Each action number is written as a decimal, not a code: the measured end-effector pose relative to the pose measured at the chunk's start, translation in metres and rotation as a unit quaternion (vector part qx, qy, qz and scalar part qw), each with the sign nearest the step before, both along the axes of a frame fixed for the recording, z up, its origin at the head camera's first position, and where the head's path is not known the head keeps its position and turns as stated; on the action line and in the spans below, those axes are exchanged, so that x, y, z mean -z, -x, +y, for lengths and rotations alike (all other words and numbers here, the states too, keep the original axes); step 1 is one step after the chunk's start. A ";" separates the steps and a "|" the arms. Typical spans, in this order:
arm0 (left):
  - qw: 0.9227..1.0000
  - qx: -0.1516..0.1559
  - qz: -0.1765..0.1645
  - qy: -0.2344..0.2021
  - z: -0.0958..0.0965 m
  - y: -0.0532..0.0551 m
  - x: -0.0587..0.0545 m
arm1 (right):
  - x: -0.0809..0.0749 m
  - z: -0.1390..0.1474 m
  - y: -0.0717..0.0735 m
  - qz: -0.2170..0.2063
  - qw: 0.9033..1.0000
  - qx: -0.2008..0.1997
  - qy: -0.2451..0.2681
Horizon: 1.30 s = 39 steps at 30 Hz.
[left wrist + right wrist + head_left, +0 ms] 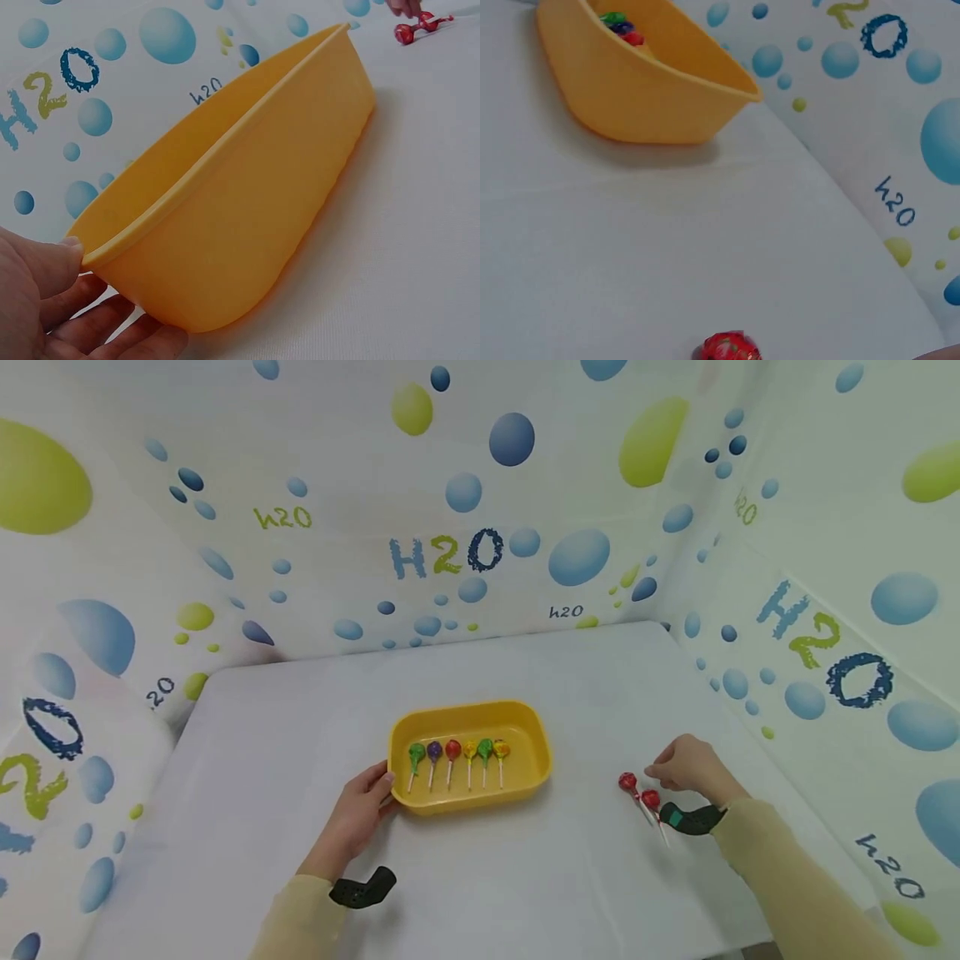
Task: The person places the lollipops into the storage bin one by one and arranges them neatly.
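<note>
My left hand [362, 810] grips the left end of a yellow tray [542, 727], thumb on the rim and fingers against the outer wall, as the left wrist view shows. Inside, several wrapped lollipops stand side by side in a row: green, purple, red [453, 749] and yellow [470, 749] ones. Two red lollipops [627, 782] lie close together on the table to the right, sticks toward me. My right hand [688, 770] hovers just beside their heads, fingers loosely bent, with nothing visible held. In the right wrist view one red lollipop head [730, 347] shows at the bottom edge.
A white table [510, 877] carries everything. Walls covered in white sheeting [345, 585] with blue and green bubbles and H2O lettering rise at the back and both sides. Dark bands [363, 888] sit on both wrists.
</note>
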State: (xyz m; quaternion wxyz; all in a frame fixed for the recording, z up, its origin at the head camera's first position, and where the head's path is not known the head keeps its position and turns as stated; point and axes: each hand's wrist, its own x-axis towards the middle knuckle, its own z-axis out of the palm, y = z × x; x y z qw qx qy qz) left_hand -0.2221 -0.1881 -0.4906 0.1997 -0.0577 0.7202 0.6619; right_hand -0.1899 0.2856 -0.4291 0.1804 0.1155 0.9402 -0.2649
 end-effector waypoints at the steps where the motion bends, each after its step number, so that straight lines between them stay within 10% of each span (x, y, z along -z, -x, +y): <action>1: 1.000 0.000 -0.001 -0.001 -0.001 0.000 -0.001 | 0.003 0.000 -0.003 -0.003 1.000 0.000 -0.002; 39: 0.999 -0.004 -0.010 -0.030 -0.001 -0.002 -0.003 | 0.006 0.005 -0.012 -0.004 1.000 -0.014 0.008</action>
